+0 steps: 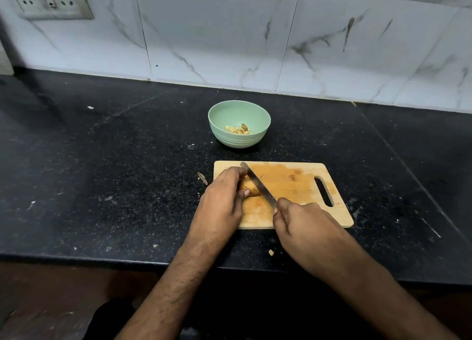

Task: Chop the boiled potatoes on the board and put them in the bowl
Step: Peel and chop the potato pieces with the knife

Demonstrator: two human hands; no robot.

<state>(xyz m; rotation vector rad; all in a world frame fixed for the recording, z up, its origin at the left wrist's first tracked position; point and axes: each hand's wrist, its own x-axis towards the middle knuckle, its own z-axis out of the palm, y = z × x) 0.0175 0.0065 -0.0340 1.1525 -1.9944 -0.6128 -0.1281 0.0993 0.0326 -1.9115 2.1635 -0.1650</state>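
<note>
Head view: left hand grips potato; right hand clasps knife, tip pointing far-left diagonally.

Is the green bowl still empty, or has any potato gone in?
Not empty: the green bowl holds a few chopped potato pieces at its bottom, mostly unfilled.

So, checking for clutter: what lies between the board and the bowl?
Only bare black counter between board and bowl; head view shows it.
</note>
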